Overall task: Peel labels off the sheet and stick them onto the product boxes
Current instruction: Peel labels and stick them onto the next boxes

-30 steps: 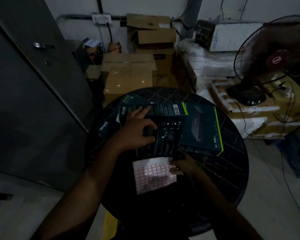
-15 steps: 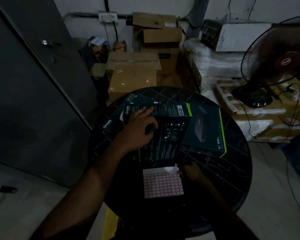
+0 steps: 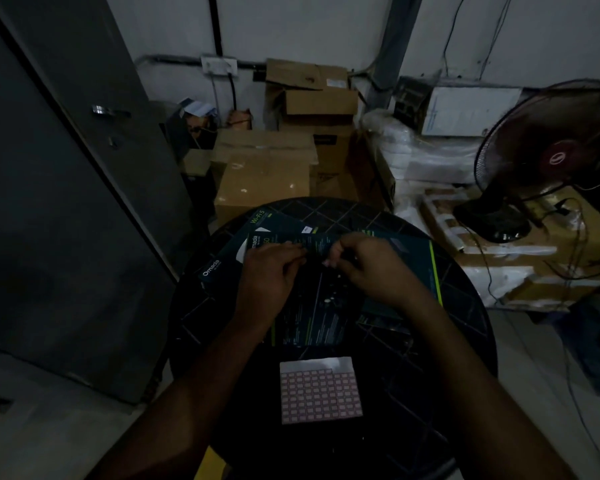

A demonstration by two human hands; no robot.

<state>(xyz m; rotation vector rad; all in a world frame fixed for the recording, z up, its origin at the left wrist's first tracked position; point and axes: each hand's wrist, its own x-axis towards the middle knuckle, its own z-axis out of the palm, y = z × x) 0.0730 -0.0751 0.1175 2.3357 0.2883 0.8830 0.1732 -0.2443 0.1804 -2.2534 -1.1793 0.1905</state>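
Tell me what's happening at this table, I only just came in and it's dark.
A person is labelling product boxes on a round black table. Both hands are over the top dark box: the left hand rests on it, and the right hand has its fingertips pinched together at the box's far edge, probably placing a label, though it is too dim to see one. The label sheet lies flat nearer the person, untouched, its top row partly used.
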